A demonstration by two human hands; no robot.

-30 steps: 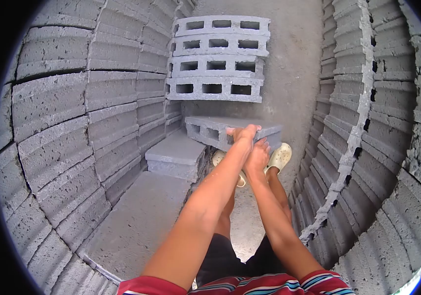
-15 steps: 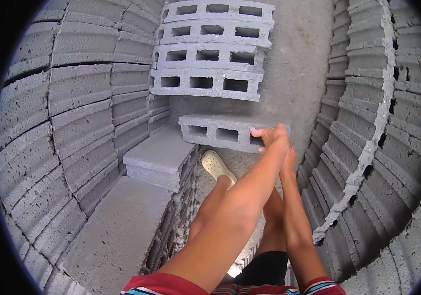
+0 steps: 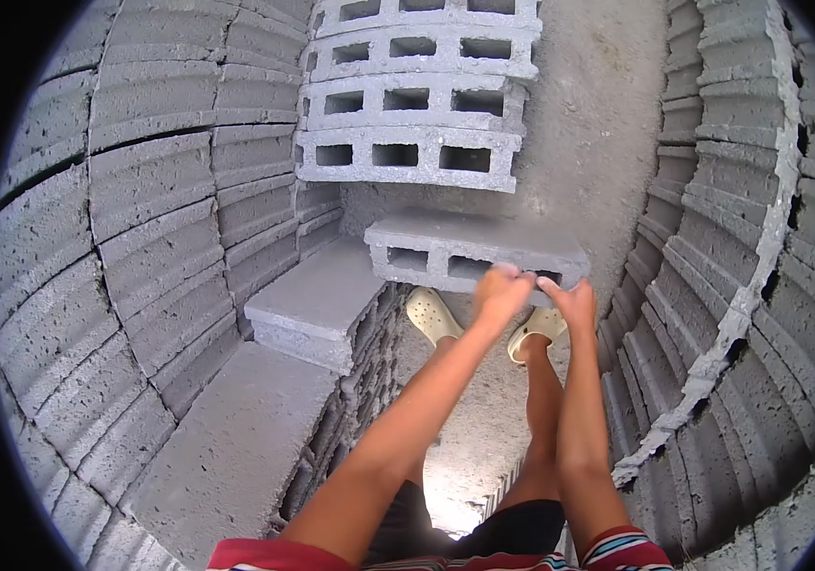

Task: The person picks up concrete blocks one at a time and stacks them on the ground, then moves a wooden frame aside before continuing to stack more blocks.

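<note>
A grey hollow concrete block (image 3: 474, 238) lies on its side in front of me, its three openings facing me. My left hand (image 3: 504, 293) is at the block's near face by the middle opening, its fingers bent and blurred. Close beside it, my right hand (image 3: 571, 303) is at the right opening, with the thumb pointing toward the left hand. Both hands touch or nearly touch the block's front edge. Whether the fingers grip the block is hard to make out.
Beyond the block stands a stack of hollow blocks (image 3: 407, 157). Stacked block walls rise at left (image 3: 155, 171) and right (image 3: 731, 219). A stepped block ledge (image 3: 317, 300) is at lower left. My feet in pale clogs (image 3: 433, 316) stand below the block.
My left hand has moved away from the block's right end toward its middle, and the two hands are now side by side. The right clog has come into view.
</note>
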